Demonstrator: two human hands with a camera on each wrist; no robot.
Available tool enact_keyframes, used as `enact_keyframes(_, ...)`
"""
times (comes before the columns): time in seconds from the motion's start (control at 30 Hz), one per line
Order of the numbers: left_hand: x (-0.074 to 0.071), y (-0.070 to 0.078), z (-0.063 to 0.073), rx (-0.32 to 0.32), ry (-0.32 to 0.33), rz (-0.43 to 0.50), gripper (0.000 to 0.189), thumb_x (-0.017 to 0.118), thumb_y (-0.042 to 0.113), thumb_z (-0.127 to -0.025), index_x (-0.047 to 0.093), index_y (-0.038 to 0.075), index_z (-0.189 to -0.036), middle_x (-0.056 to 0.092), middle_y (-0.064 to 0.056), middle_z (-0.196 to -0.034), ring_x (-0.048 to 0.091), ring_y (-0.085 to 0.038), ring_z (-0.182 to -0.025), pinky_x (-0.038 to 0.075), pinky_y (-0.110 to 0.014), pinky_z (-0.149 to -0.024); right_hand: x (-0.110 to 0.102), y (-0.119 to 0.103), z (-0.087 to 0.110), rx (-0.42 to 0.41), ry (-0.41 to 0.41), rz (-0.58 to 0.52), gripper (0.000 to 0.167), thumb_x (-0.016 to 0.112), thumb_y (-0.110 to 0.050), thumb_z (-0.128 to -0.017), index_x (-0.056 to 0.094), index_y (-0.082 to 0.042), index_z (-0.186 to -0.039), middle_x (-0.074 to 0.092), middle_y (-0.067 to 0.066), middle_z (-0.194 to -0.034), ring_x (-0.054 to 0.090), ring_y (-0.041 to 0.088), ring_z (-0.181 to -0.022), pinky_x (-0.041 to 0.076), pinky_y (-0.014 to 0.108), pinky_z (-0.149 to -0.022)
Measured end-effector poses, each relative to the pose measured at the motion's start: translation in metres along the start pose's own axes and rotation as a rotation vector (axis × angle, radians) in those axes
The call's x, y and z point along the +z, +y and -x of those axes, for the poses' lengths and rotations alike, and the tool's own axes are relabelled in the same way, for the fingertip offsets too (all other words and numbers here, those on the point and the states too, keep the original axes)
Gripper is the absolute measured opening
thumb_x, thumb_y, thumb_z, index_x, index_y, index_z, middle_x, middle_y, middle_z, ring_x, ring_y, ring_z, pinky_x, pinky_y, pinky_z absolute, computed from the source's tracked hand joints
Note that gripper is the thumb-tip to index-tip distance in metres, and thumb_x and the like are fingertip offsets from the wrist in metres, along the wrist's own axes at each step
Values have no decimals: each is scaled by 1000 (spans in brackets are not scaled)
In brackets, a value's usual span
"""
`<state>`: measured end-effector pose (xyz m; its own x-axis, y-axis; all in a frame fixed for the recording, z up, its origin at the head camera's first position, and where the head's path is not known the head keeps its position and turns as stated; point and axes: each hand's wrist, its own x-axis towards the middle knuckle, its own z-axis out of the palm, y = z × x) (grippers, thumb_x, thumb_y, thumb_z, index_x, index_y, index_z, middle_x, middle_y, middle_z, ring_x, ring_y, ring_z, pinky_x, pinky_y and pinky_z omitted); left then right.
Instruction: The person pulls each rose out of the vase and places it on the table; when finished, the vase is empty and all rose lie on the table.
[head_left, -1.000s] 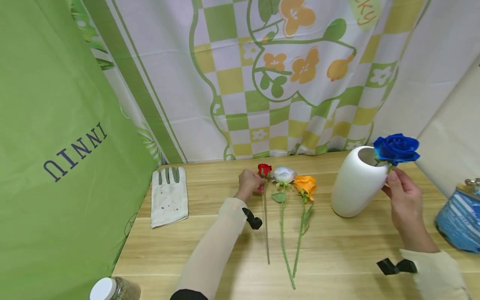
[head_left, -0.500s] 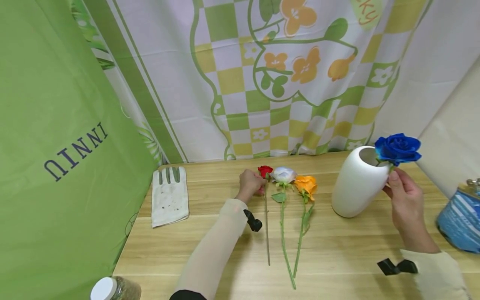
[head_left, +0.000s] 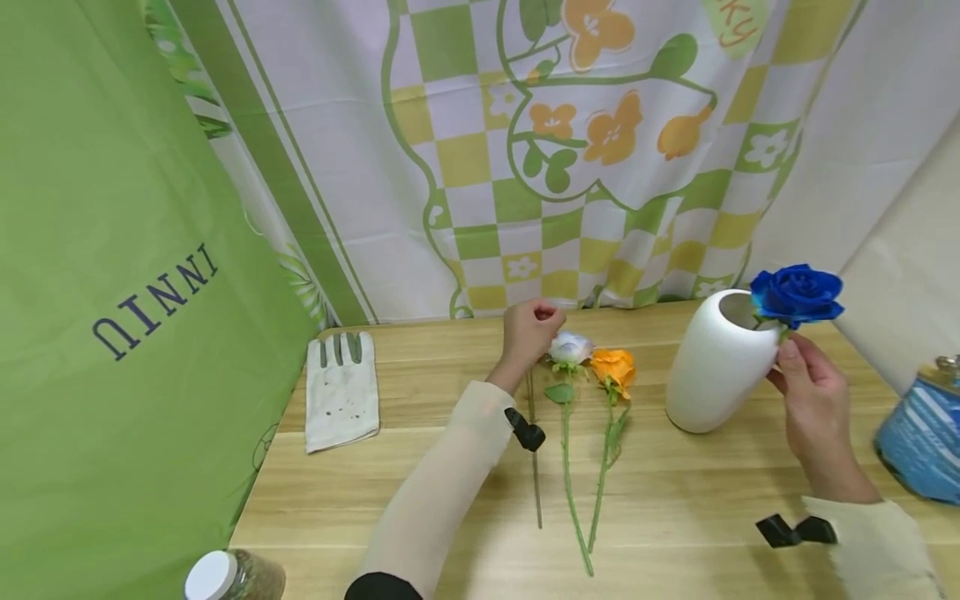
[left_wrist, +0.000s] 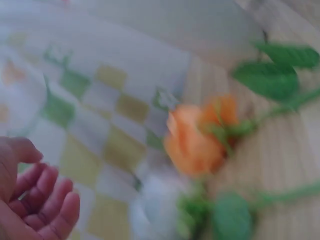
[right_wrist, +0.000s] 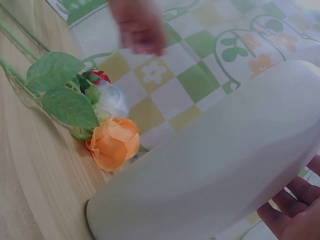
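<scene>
My left hand [head_left: 529, 335] is raised over the flower heads at the back of the table. Its fingers are loosely curled with nothing between them, as the left wrist view shows. Partly hidden under that arm lies a red rose [right_wrist: 101, 77], its brown stem [head_left: 537, 492] pointing toward me. Beside it lie a whitish-lilac rose [head_left: 570, 347] and an orange rose [head_left: 613, 367], both on green stems. On the right, my right hand [head_left: 813, 400] holds a white vase [head_left: 708, 375] near the rim, tilted to the right. A blue rose [head_left: 797, 295] leans out of its mouth.
A white work glove [head_left: 342, 396] lies at the left of the wooden table [head_left: 450, 467]. At the front left stands a white-lidded jar [head_left: 236, 575]. A blue patterned pouch [head_left: 922, 437] sits at the right edge. A patterned curtain [head_left: 480, 158] hangs behind.
My left hand has let go of the red rose and moved up and right, off its head. The right hand, the vase and the blue rose stay in place.
</scene>
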<state>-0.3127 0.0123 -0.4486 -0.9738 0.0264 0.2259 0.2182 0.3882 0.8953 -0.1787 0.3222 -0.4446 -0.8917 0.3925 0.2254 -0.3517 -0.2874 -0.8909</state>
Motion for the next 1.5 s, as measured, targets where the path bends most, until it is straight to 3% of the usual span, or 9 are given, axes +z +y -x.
enact_keyframes(0.1,4,27,1,159,-54,24,17,69,21,-92,76,6,-96,75,-9,-86,66,-11,-72,54,-15,-64,-1,0,0,-6,-19,8,24,57,-12,-101,71,-13,-121,70,-10,-111,66,1,-97,57,9,-76)
enact_keyframes(0.2,10,51,5,263,-123,37,18,68,22,-94,75,7,-100,75,-6,-89,64,-4,-75,54,-14,-68,-1,1,0,-11,-16,6,24,58,-12,-100,72,-13,-119,70,-9,-110,66,1,-97,57,9,-76)
enact_keyframes(0.47,30,103,18,504,-233,-7,16,70,23,-94,74,9,-102,75,-2,-92,66,-3,-81,53,-6,-71,-4,1,-1,-18,-10,-15,23,58,-10,-100,72,-12,-118,71,-8,-109,67,2,-96,57,10,-75)
enact_keyframes(0.63,43,129,23,619,-282,-77,25,75,27,-90,73,11,-109,76,0,-103,66,-7,-97,47,-4,-86,-2,2,-4,-21,-22,8,22,58,-10,-100,72,-13,-117,71,-8,-109,67,2,-95,57,10,-76)
enact_keyframes(0.73,52,140,22,632,-329,-173,39,77,34,-88,70,14,-121,74,3,-117,62,-4,-111,40,-4,-97,-2,3,-5,-14,-40,38,23,58,-12,-101,72,-15,-118,70,-10,-110,65,1,-96,57,9,-76)
enact_keyframes(0.87,66,150,20,557,-434,-258,63,77,44,-86,57,19,-140,65,7,-136,54,2,-125,36,-3,-103,-1,3,-4,-12,-39,51,24,57,-12,-101,71,-15,-120,69,-11,-111,65,0,-97,57,9,-76)
enact_keyframes(1.07,84,161,20,489,-457,-340,81,80,53,-79,47,23,-148,62,15,-137,56,6,-124,38,-4,-101,-2,1,-3,-34,-42,42,24,58,-12,-100,71,-13,-120,71,-10,-109,66,1,-96,57,9,-78)
enact_keyframes(1.3,101,174,21,334,-549,-466,99,78,60,-78,23,36,-157,48,26,-147,42,8,-137,25,-38,-124,-3,0,-3,-13,-14,99,22,60,-19,-100,71,-15,-118,71,-12,-108,63,1,-97,55,7,-77)
enact_keyframes(1.5,114,178,22,295,-553,-510,93,76,61,-80,26,40,-155,50,28,-144,41,8,-138,16,-53,-127,-3,-1,-1,-39,-20,110,24,57,-16,-101,71,-14,-121,70,-13,-111,64,0,-100,55,7,-78)
